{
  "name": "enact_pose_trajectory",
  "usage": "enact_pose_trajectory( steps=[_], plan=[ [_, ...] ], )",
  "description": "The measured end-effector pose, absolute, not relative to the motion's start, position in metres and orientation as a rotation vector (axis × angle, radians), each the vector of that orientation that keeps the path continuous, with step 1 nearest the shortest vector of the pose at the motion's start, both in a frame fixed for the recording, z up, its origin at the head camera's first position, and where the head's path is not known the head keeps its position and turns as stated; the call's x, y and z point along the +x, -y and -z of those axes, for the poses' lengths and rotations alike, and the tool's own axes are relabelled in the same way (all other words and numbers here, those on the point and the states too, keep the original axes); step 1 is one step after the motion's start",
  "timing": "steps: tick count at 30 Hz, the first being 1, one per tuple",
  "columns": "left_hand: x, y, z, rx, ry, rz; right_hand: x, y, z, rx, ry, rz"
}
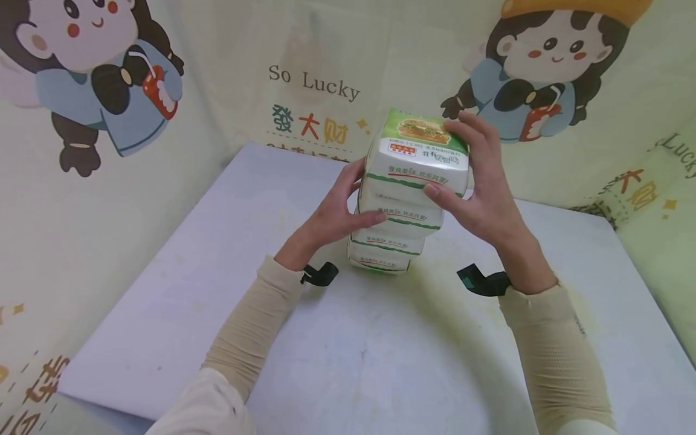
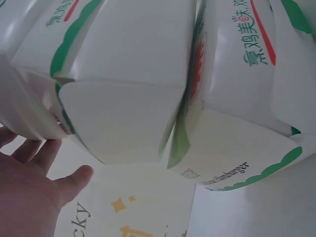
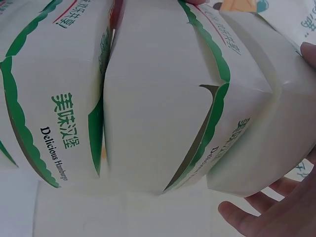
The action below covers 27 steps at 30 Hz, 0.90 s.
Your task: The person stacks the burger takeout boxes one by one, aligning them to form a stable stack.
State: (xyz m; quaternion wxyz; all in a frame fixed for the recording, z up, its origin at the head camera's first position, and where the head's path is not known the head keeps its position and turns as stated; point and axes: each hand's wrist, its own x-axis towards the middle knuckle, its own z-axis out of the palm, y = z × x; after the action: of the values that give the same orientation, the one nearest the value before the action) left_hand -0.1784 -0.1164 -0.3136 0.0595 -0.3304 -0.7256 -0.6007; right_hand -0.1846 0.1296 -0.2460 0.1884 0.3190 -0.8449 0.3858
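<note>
Several white paper hamburger boxes with wavy green edging stand in one stack. My right hand (image 1: pixel 486 181) grips the top box (image 1: pixel 420 164), thumb on its front and fingers at the far right corner; a burger picture covers its green lid. At the left side, my left hand (image 1: pixel 338 210) holds the box just below (image 1: pixel 408 216), thumb across the front, other fingers partly hidden behind. The bottom box (image 1: pixel 375 263) is lowest, close over the table. In the left wrist view, box sides (image 2: pixel 123 118) fill the middle; the right wrist view shows opened side seams (image 3: pixel 207 123).
The stack is over a white table (image 1: pixel 391 362). A cream cloth backdrop (image 1: pixel 228 72) printed with cartoon figures and lettering rises behind and around it. Black wrist mounts (image 1: pixel 486 283) jut inward from both cuffs.
</note>
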Motion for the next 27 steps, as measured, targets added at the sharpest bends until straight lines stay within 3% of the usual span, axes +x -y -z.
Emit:
enact_pose_trajectory(
  steps=[22,27],
  plan=[
    [-0.181,0.115,0.316,-1.009,2.199,1.934,-0.180,-0.126,0.239,0.847,2.414,-1.126],
    [-0.197,0.115,0.334,-1.008,2.216,1.888,-0.179,-0.128,0.240,0.848,2.418,-1.151]
  ],
)
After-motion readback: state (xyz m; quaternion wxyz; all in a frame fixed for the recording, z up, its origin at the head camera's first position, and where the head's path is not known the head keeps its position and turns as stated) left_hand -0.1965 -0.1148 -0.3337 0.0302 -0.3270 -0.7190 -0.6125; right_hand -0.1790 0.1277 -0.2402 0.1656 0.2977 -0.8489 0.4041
